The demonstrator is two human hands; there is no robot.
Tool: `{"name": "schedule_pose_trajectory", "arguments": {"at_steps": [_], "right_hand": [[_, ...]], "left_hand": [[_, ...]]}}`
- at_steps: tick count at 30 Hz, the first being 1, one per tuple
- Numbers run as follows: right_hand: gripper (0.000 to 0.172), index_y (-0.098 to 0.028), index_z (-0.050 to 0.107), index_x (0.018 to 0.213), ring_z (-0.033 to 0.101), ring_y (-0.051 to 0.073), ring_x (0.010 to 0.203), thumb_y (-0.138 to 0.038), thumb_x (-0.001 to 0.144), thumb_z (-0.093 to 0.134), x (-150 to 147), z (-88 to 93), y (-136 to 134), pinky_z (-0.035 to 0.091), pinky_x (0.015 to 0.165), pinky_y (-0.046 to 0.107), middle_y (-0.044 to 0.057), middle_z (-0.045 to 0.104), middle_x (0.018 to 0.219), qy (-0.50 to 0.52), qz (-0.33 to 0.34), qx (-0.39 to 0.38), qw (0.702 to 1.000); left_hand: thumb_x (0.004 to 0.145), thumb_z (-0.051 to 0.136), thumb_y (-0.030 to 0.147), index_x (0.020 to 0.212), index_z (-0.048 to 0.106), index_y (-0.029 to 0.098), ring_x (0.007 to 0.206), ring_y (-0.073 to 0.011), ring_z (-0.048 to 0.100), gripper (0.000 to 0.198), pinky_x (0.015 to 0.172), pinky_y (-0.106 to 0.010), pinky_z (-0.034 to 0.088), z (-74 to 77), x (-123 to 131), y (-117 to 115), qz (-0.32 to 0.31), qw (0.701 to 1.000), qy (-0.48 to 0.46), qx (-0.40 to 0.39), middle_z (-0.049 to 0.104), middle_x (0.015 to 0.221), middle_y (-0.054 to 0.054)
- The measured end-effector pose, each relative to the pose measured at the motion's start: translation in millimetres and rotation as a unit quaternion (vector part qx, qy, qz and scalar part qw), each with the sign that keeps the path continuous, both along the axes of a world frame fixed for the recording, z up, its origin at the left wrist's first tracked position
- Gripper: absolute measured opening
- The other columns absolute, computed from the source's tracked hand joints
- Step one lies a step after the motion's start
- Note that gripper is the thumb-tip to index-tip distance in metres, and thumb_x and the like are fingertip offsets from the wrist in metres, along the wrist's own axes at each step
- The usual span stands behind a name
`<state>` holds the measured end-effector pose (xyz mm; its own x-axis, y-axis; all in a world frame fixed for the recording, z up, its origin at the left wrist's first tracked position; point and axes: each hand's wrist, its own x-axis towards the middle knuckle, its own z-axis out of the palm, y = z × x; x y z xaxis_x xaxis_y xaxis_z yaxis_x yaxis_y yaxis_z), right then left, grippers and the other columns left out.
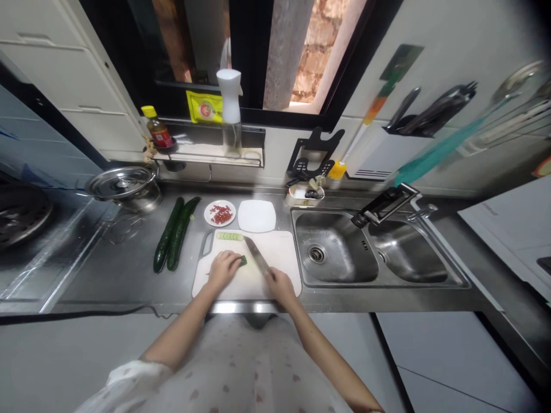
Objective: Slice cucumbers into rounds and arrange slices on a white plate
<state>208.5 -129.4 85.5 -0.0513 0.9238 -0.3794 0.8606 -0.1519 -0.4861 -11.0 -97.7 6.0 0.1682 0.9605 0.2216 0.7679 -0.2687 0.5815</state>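
A white cutting board lies on the steel counter in front of me. My left hand is curled over a short green cucumber piece and presses it onto the board. My right hand grips the handle of a knife, whose blade points up-left and meets the cucumber end. A row of cucumber slices sits along the board's far edge.
Two whole cucumbers lie left of the board. Behind it stand a small plate of red chopped bits and an empty white plate. A double sink with a tap is to the right, a steel pot far left.
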Motion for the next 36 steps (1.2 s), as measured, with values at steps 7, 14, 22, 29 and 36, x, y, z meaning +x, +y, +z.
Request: {"name": "schedule_pose_trajectory", "arguments": {"at_steps": [7, 14, 22, 29, 36], "right_hand": [[0.034, -0.018, 0.066, 0.102, 0.061, 0.016, 0.087, -0.033, 0.098, 0.035, -16, -2.8, 6, 0.032, 0.066, 0.023, 0.007, 0.070, 0.097, -0.038, 0.030, -0.016, 0.999], [0.030, -0.016, 0.062, 0.106, 0.064, 0.017, 0.089, -0.025, 0.097, 0.036, -24, -1.0, 6, 0.035, 0.069, 0.023, 0.009, 0.071, 0.098, -0.059, 0.067, -0.004, 0.996], [0.029, -0.013, 0.061, 0.107, 0.065, 0.018, 0.089, -0.021, 0.096, 0.035, -32, 2.7, 4, 0.037, 0.071, 0.023, 0.012, 0.071, 0.097, -0.066, 0.081, 0.001, 0.995], [0.030, -0.012, 0.062, 0.110, 0.065, 0.020, 0.091, -0.020, 0.095, 0.036, -38, 3.4, 3, 0.039, 0.074, 0.024, 0.014, 0.070, 0.100, -0.067, 0.084, -0.003, 0.994], [0.031, -0.012, 0.062, 0.110, 0.064, 0.019, 0.090, -0.019, 0.094, 0.037, -38, 1.4, 1, 0.039, 0.075, 0.024, 0.014, 0.070, 0.100, -0.054, 0.080, 0.000, 0.995]], "left_hand": [[0.093, 0.051, 0.035, 0.106, 0.070, 0.026, 0.093, -0.0183, 0.057, 0.025, 0.084, -0.032, 0.044, -12.4, -3, -1, -0.031, 0.999, 0.014, 0.014, 0.065, 0.096, -0.005], [0.094, 0.049, 0.033, 0.111, 0.069, 0.026, 0.094, -0.0174, 0.055, 0.027, 0.084, -0.029, 0.045, -18.5, -4, -2, -0.043, 0.999, 0.005, 0.031, 0.064, 0.098, -0.006], [0.094, 0.049, 0.032, 0.114, 0.069, 0.028, 0.093, -0.0179, 0.053, 0.028, 0.083, -0.030, 0.045, -16.7, -3, -2, -0.045, 0.998, 0.028, 0.026, 0.062, 0.099, -0.006], [0.093, 0.049, 0.031, 0.115, 0.068, 0.029, 0.095, -0.0183, 0.053, 0.028, 0.084, -0.030, 0.045, -16.2, -4, -2, -0.047, 0.998, 0.030, 0.012, 0.062, 0.099, -0.005], [0.093, 0.050, 0.031, 0.115, 0.068, 0.029, 0.094, -0.0177, 0.053, 0.028, 0.084, -0.030, 0.045, -14.6, -5, 0, -0.055, 0.998, 0.030, 0.011, 0.061, 0.097, -0.005]]}}
